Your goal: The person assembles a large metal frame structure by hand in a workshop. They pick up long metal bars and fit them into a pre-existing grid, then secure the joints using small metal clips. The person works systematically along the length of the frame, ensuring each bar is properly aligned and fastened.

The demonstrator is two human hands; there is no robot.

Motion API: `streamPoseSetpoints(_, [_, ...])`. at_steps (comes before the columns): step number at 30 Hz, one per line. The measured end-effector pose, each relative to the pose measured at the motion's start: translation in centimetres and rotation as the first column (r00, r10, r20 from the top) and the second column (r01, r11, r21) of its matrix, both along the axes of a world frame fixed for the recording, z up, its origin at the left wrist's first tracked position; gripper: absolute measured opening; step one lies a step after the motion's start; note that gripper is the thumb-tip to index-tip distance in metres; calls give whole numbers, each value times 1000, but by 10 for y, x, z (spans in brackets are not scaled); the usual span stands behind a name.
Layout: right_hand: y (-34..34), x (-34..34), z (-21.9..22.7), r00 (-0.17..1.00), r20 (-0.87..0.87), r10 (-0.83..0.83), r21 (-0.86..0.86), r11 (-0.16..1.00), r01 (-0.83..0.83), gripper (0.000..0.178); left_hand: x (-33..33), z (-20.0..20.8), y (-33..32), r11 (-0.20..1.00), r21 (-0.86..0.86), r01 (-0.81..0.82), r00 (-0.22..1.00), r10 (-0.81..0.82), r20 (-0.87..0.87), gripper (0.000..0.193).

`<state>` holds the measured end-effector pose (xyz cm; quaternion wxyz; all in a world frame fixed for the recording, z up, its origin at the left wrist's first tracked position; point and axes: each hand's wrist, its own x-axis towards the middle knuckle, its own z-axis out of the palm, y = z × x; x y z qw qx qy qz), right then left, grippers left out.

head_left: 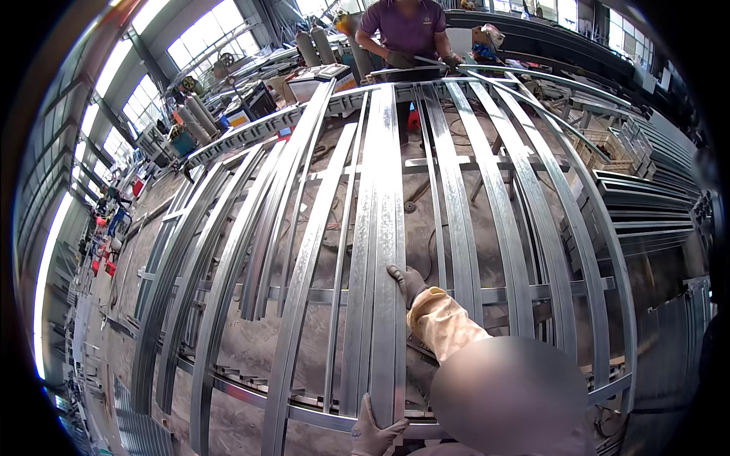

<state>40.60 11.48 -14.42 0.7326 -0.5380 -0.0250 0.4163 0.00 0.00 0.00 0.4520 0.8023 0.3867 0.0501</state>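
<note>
A long galvanized steel profile runs away from me across the rack, close beside similar lengths. My right hand, in a grey glove below a tan sleeve, is closed over its right edge at mid-length, thumb on top. Down at the near end, my left hand, also gloved, grips the same profile; part of that hand is cut off by the lower edge. Other steel profiles lie spread to the left, and more lie to the right, resting on crossbars.
Across the rack, a person in a purple shirt holds a thin metal piece in gloved hands. Gas cylinders stand at the far left. Stacked dark profiles and a crate lie to the right.
</note>
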Motion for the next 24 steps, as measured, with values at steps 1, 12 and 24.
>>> streamPoseSetpoints(1, [-2, -1, 9, 1000, -20, -3, -4, 1000, 3, 53, 0, -5, 3, 1000, 3, 2, 1000, -2, 17, 128])
streamPoseSetpoints(12, [-46, 48, 6, 993, 81, -91, -99, 990, 99, 46, 50, -19, -6, 995, -73, 73, 993, -65, 100, 106])
streamPoseSetpoints(24, [-58, 59, -19, 973, 181, -142, -192, 965, 177, 56, 75, -16, -9, 955, -287, 72, 997, -76, -3, 94])
